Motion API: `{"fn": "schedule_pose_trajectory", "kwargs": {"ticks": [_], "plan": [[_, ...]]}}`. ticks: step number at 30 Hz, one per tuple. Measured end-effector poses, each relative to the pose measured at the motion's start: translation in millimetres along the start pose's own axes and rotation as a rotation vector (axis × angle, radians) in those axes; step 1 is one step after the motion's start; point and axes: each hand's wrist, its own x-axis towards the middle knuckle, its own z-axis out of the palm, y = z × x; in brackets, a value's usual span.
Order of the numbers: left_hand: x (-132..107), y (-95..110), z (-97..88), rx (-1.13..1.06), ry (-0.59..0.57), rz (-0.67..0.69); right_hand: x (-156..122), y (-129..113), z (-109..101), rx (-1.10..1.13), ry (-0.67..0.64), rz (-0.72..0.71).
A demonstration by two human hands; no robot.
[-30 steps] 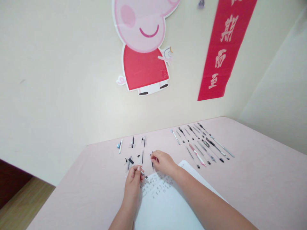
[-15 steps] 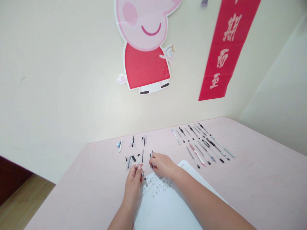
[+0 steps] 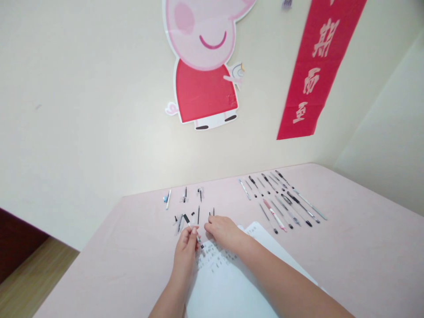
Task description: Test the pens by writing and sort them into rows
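Note:
My left hand (image 3: 186, 243) pinches a pen (image 3: 188, 222) with a black upper end, held tilted over the top edge of the written paper (image 3: 225, 282). My right hand (image 3: 223, 230) is lowered at the paper's upper edge, its fingers curled down. Thin black pen parts (image 3: 213, 212) stick out just beyond its fingertips; whether it grips them is hidden. Between the hands, slightly farther off, lies a black refill (image 3: 198, 215). Left of it are a small black cap (image 3: 192, 213) and a clear pen barrel (image 3: 180, 223).
Several pens and refills (image 3: 274, 215) lie in two slanted rows at the right of the pink tabletop (image 3: 132, 265). At the back left lie a white pen (image 3: 168, 199) and more pen parts (image 3: 200, 194). Behind the table rises a wall with a pig cutout (image 3: 207, 90).
My right hand has shifted slightly nearer to me and flattened down, now covering the lower ends of the black parts. My left hand keeps the pen almost where it was. The view has shifted slightly.

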Motion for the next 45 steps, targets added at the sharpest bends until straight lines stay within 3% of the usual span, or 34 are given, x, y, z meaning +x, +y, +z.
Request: {"fn": "schedule_pose_trajectory", "kwargs": {"ticks": [9, 22, 37, 41, 45], "plan": [[2, -4, -0.2, 0.006, -0.007, -0.013, 9, 6, -11, -0.093, -0.029, -0.117], [2, -3, -0.5, -0.028, 0.0, -0.007, 10, 14, -8, -0.206, -0.022, -0.361], [0, 2, 1.4, -0.065, -0.029, 0.02, 22, 14, -4, -0.205, -0.034, -0.386], [-1, 2, 0.2, 0.016, -0.021, 0.088, 23, 27, -6, -0.083, 0.111, -0.298], [2, -2, 1.1, 0.18, -0.069, 0.2, 18, 40, -12, 0.373, 0.523, -0.031]]}}
